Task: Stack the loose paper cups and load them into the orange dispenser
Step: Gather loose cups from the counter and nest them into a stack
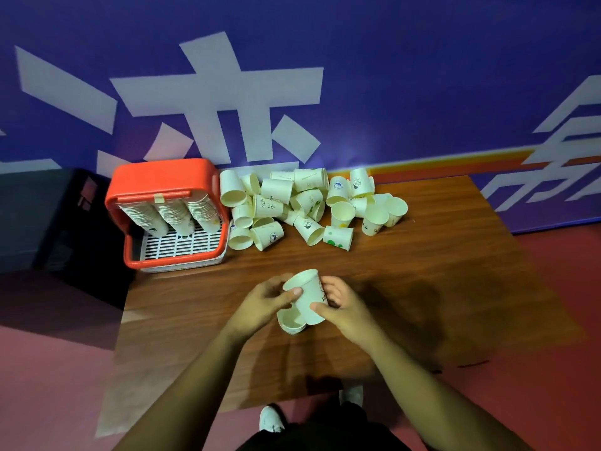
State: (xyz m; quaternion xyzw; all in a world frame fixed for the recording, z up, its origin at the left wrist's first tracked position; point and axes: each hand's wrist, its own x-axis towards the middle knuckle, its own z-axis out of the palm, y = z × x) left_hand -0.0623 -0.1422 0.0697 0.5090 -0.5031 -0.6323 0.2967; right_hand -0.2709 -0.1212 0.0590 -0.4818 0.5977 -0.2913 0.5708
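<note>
Over the middle of the wooden table (422,288), both my hands hold white paper cups. My right hand (341,307) grips a single cup (309,294) by its side, tilted with its base up and away from me. My left hand (266,301) touches that cup's upper end with the thumb and holds a short stack of cups (292,322) just below it, mouth facing me. Several loose cups (309,206) lie in a heap at the table's far side. The orange dispenser (166,216) stands at the far left corner with three rows of stacked cups inside.
A purple wall with large white characters rises right behind the table. A dark cabinet (48,219) stands left of the dispenser. The floor is red, and my white shoes (273,418) show below the table's near edge.
</note>
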